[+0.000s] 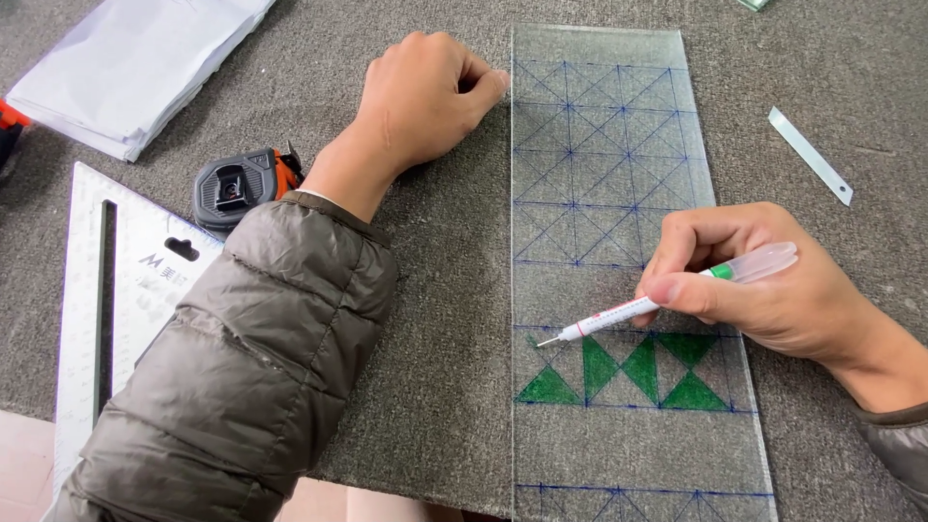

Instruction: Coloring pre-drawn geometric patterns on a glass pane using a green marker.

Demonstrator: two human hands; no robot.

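Note:
A long clear glass strip (619, 145) lies on the grey felt surface, ruled with a blue grid of squares and diagonals. Several triangles (643, 372) in one row are filled in green. My right hand (764, 285) grips a thin green paint pen (667, 300) with a clear cap end; its tip touches the glass at the left end of the green row. My left hand (430, 97) rests as a loose fist on the felt, knuckles against the strip's left edge, holding nothing.
A black and orange tape measure (237, 188) sits left of my left wrist. A metal triangular square (116, 300) lies at the lower left, a stack of white sheets (130, 63) at the upper left, and a snap-off blade (810, 155) to the right of the glass.

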